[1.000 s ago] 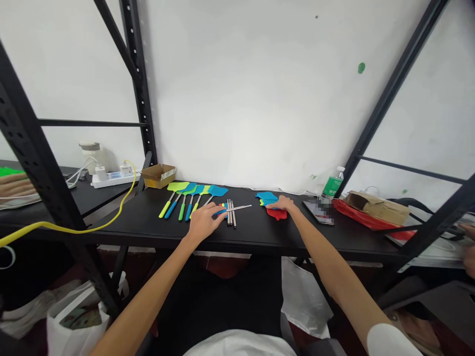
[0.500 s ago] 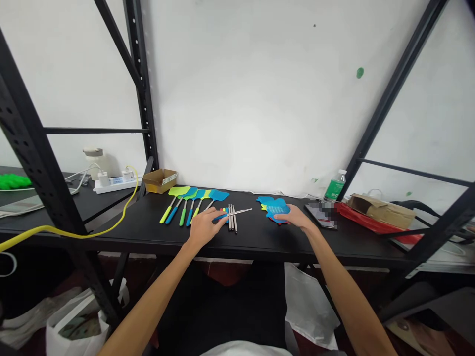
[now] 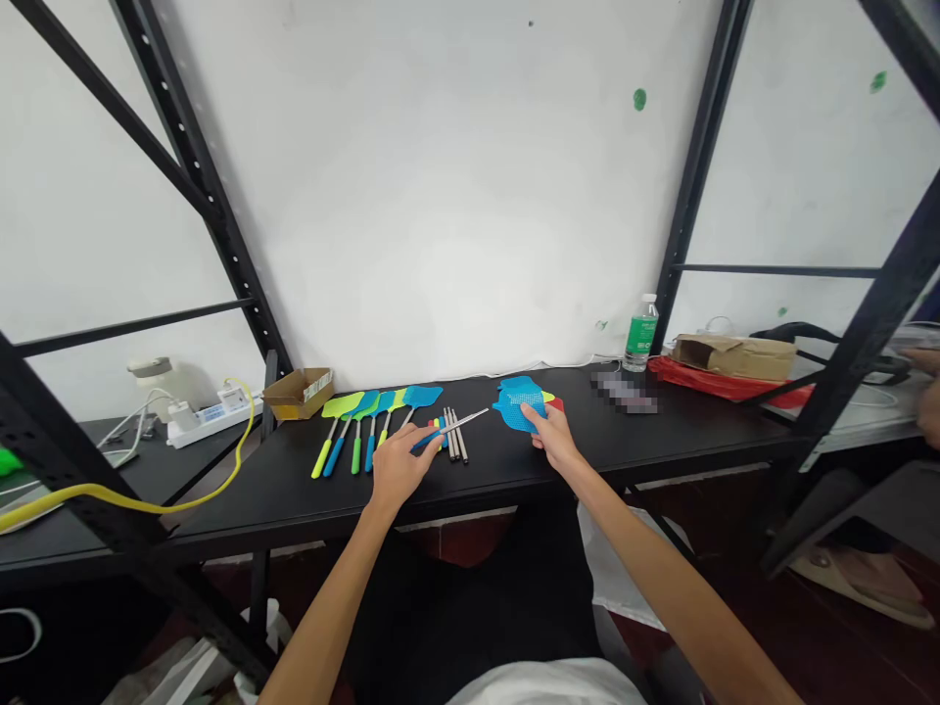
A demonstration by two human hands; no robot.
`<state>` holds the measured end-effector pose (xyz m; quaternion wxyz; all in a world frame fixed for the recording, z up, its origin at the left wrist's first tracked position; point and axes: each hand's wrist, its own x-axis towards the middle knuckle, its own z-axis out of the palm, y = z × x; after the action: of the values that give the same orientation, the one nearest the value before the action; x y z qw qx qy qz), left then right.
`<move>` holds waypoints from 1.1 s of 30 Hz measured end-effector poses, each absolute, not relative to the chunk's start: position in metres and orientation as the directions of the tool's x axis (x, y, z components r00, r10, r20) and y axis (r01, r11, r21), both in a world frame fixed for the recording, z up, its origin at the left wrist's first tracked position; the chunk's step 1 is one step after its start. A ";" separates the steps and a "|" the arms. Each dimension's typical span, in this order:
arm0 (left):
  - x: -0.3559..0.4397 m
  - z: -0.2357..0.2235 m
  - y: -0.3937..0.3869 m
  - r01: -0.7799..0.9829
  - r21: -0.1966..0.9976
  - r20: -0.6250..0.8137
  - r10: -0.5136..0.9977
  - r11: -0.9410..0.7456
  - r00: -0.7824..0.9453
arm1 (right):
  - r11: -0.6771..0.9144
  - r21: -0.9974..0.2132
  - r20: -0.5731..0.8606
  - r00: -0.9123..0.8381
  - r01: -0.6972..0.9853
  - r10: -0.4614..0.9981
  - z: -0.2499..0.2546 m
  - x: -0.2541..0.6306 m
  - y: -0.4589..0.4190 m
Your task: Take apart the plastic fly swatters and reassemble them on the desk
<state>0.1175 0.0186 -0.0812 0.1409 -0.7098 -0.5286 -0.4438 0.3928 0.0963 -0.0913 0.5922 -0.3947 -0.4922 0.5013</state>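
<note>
My left hand (image 3: 399, 462) pinches a blue-handled metal rod (image 3: 456, 425) that slants up to the right over a few loose rods (image 3: 454, 443) on the black table (image 3: 294, 485). My right hand (image 3: 554, 438) grips a blue mesh swatter head (image 3: 518, 407), lifted off a small pile of yellow-green and red heads (image 3: 552, 401) just behind it. A row of several finished fly swatters (image 3: 371, 416) with green and blue handles lies to the left of my left hand.
A small cardboard box (image 3: 298, 391) and a white power strip (image 3: 212, 414) with a yellow cable (image 3: 124, 500) sit at the left. A green bottle (image 3: 641, 334), a brown box (image 3: 732, 353) on red bags and black shelf posts (image 3: 692, 166) stand at the right. Another person's hand (image 3: 926, 390) shows at the far right.
My right hand has picked a blue swatter head off the pile and carried it left. The view has swung rightward; my left hand keeps the rod.
</note>
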 end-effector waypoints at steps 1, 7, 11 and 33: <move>0.118 -0.081 0.018 0.874 0.270 0.777 0.628 -0.403 0.049 | 0.179 -0.962 0.181 0.009 -0.206 0.983 -0.091 0.393 0.097; 0.118 -0.079 0.017 0.874 0.259 0.766 0.638 -0.412 0.073 | 0.177 -0.967 0.184 -0.018 -0.185 0.983 -0.091 0.393 0.097; 0.118 -0.079 0.016 0.877 0.241 0.778 0.624 -0.415 0.081 | 0.207 -0.964 0.213 -0.015 -0.170 0.977 -0.093 0.394 0.098; 0.119 -0.080 0.014 0.906 0.151 0.765 0.627 -0.396 0.147 | 0.348 -0.930 0.337 -0.101 0.119 0.936 -0.092 0.400 0.097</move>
<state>0.1190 0.0141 -0.0798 0.1762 -0.7365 -0.5204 -0.3947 0.3998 0.0966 -0.0923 0.5243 -0.4177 -0.6317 0.3893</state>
